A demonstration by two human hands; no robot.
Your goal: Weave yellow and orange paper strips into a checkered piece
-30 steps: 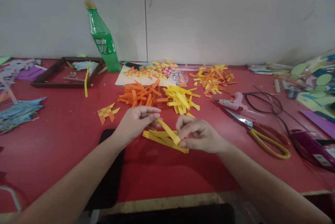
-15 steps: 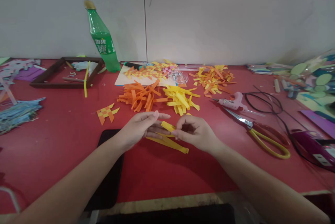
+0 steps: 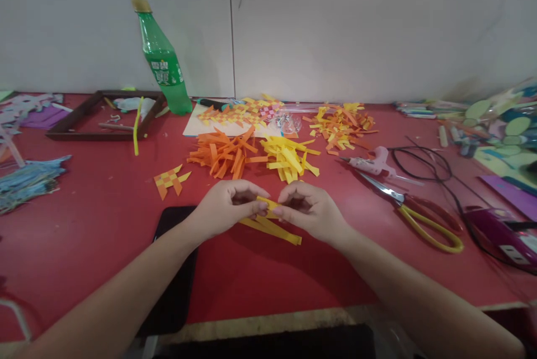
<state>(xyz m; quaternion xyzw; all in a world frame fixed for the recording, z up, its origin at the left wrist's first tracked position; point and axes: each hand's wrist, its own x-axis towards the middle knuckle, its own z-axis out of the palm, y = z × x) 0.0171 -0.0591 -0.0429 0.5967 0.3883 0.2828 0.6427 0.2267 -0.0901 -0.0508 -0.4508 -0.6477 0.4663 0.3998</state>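
Observation:
Between the fingertips of both hands is a yellow paper strip (image 3: 268,201), seemingly folded. My left hand (image 3: 230,207) pinches its left end with thumb and fingers, and my right hand (image 3: 312,211) grips the right end. Under the hands more yellow paper strips (image 3: 277,230) lie on the red table. Just beyond the hands are a pile of orange paper strips (image 3: 224,152) and a pile of yellow paper strips (image 3: 291,156). A woven orange-and-yellow paper fish (image 3: 170,180) lies left of my left hand.
Scissors (image 3: 419,219), a pink glue gun (image 3: 373,163) and a black cable lie on the right. A green bottle (image 3: 165,68) and a brown frame (image 3: 62,130) stand back left. Paper scraps (image 3: 342,127) lie at the back. A black tablet-like slab (image 3: 172,286) sits under my left forearm.
My left hand's fingers, stretched out before, have curled in and now pinch the yellow strip. My right hand keeps its grip, nearly in the same place.

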